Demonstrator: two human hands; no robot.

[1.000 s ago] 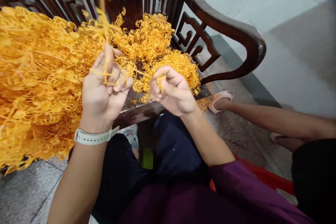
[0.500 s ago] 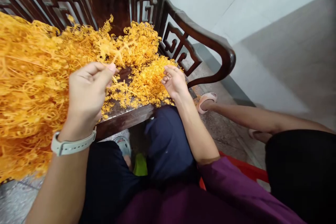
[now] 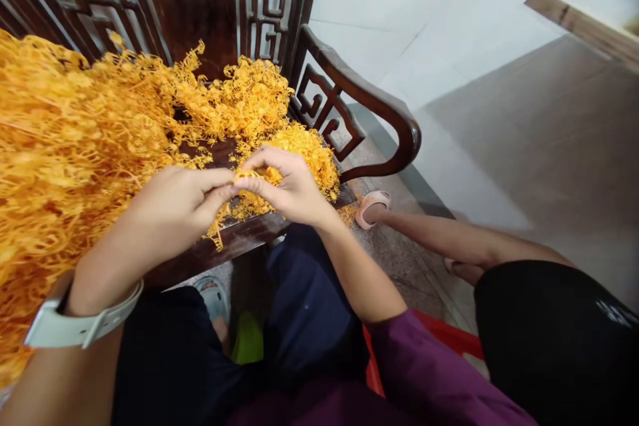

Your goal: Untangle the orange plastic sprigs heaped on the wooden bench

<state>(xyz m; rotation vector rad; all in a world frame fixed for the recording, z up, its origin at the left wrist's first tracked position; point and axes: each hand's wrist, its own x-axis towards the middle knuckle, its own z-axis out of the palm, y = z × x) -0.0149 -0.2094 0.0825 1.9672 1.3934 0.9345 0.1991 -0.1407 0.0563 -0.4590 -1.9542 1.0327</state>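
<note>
My left hand (image 3: 172,210), wearing a pale watch strap (image 3: 84,323) on its wrist, is closed with thumb and forefinger pinched. My right hand (image 3: 292,190) meets it fingertip to fingertip, also pinching. Between them is a yellow-orange plastic sprig (image 3: 247,175), mostly hidden by the fingers; thin branches (image 3: 216,238) hang below the left fingers. Just behind the right hand lies a small heap of yellow plastic pieces (image 3: 312,156) with curled tips. A much larger mass of branched yellow sprigs (image 3: 74,140) spreads to the left of my left hand.
The heaps lie on a dark wooden bench (image 3: 234,239) with a carved back (image 3: 194,0) and a curved armrest (image 3: 379,96) on the right. Another person's leg (image 3: 449,233) with a pink shoe (image 3: 372,208) is at the right. Something green (image 3: 248,339) stands under the bench.
My left hand has come down and right from its raised position, with the sprig. My right hand has moved left from the small heap to meet it. The view has shifted slightly.
</note>
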